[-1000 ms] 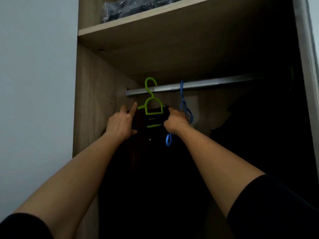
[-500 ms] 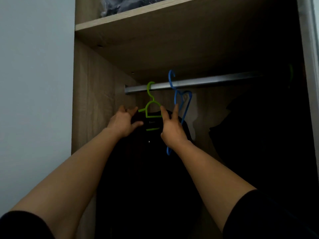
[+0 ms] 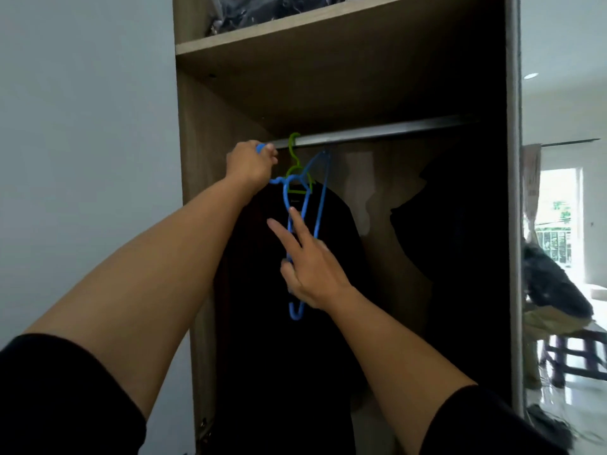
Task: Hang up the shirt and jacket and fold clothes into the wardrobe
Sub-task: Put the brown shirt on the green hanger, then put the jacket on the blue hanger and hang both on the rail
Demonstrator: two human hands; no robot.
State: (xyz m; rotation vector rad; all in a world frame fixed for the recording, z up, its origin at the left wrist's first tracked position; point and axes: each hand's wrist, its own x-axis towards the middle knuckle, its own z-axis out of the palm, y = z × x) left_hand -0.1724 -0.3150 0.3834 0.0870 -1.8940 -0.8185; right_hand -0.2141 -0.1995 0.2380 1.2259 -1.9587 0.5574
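A dark garment [image 3: 315,290] hangs on a green hanger [image 3: 293,149] hooked over the metal rail [image 3: 377,133] of the wardrobe. A blue hanger [image 3: 320,198] is off the rail and tilted in front of the garment. My left hand [image 3: 251,165] grips the blue hanger's hook end just below the rail's left end. My right hand [image 3: 308,267] holds the blue hanger's lower part with thumb and curled fingers, while its index and middle fingers point straight up.
A wooden shelf [image 3: 295,37] above the rail carries bagged dark clothes [image 3: 262,8]. More dark clothing [image 3: 453,218] hangs at the right of the wardrobe. A mirrored door [image 3: 565,257] stands on the right, a pale wall [image 3: 82,126] on the left.
The blue hanger has come off the rail. My left hand rose from the garment's shoulder and took hold of its hook; my right hand dropped to its lower part. The view shifted right.
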